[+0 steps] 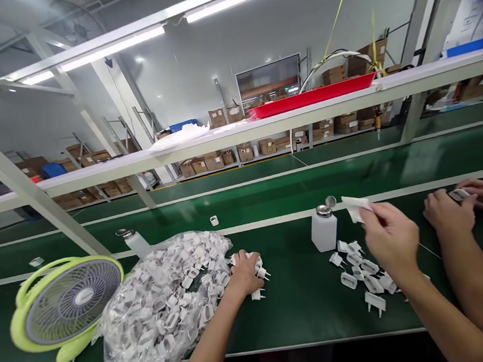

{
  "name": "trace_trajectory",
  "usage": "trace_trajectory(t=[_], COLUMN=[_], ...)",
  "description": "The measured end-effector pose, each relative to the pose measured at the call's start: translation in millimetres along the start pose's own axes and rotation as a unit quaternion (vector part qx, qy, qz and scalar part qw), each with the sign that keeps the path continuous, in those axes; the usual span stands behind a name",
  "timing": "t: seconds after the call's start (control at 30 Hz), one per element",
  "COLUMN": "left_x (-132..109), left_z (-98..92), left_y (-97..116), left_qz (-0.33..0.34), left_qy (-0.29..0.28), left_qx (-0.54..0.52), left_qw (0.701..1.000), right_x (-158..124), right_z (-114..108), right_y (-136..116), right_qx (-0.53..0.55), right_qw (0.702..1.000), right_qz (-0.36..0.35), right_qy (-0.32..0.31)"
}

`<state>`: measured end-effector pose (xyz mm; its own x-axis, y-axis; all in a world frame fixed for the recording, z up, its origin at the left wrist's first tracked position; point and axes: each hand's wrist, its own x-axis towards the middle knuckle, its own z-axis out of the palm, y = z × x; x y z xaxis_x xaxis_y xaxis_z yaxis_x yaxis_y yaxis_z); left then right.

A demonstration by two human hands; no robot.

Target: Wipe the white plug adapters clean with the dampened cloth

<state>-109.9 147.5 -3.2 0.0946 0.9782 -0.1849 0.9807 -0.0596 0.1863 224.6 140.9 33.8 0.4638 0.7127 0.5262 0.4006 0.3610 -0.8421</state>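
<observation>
My left hand [243, 274] rests on the green belt at the mouth of a clear plastic bag [163, 308] full of small white plug parts, its fingers curled over a few loose plug parts [261, 273]. My right hand [388, 237] is raised beside a white dispenser bottle [323, 229] and pinches a white cloth [356, 206]. Below it, several white plug parts [361, 272] lie scattered on the belt.
A co-worker's two hands [464, 204] work on a small part at the right edge. A lime-green fan [68, 303] lies at the left, with a second dispenser bottle [135, 241] behind the bag. A red tray [314, 95] sits on the white shelf above the green belt [300, 304].
</observation>
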Motion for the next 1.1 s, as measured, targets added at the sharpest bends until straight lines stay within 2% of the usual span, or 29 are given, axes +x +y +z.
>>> trace_trajectory(t=[0.1,0.2,0.3,0.37,0.47,0.57,0.7,0.83,0.93,1.03,1.1], left_x=[-16.9,-43.4,-73.5,-90.1,-103.4,-104.3,-100.2,-97.5,-95.8,-92.5,-89.0], left_z=[-0.2,5.2,25.2,45.7,75.6,91.7,98.1,112.8,127.1,131.3,125.3], left_y=[-3.9,-12.1,-19.9,-20.9,-14.8,-6.4,-3.3,7.8,33.1,60.2,71.6], left_qz=[0.035,0.044,-0.007,-0.043,-0.072,-0.091,-0.067,0.004,0.052,0.090,0.085], left_qy=[0.011,0.086,0.193,0.231,0.254,0.243,0.187,0.197,0.207,0.174,0.151], left_qx=[-0.045,-0.093,-0.133,-0.154,-0.217,-0.287,-0.303,-0.325,-0.364,-0.389,-0.397], left_qw=[0.998,0.991,0.972,0.960,0.940,0.922,0.932,0.925,0.907,0.900,0.901], right_x=[18.5,21.4,22.1,24.9,30.6,35.6,39.8,27.1,-7.1,-56.7,-89.2], right_z=[17.4,25.9,26.4,26.0,27.6,30.2,26.2,8.0,-3.6,-2.9,1.9], right_y=[-3.3,7.1,23.9,32.7,39.0,37.1,24.1,7.8,4.9,12.2,19.1], right_qx=[-0.110,-0.190,-0.248,-0.271,-0.286,-0.286,-0.252,-0.179,-0.109,-0.041,-0.018], right_qw=[0.980,0.941,0.917,0.907,0.900,0.901,0.914,0.955,0.981,0.980,0.972], right_qz=[-0.122,-0.185,-0.207,-0.215,-0.222,-0.217,-0.194,-0.122,-0.026,0.068,0.107], right_qy=[-0.116,-0.208,-0.232,-0.240,-0.243,-0.242,-0.253,-0.202,-0.158,-0.182,-0.208])
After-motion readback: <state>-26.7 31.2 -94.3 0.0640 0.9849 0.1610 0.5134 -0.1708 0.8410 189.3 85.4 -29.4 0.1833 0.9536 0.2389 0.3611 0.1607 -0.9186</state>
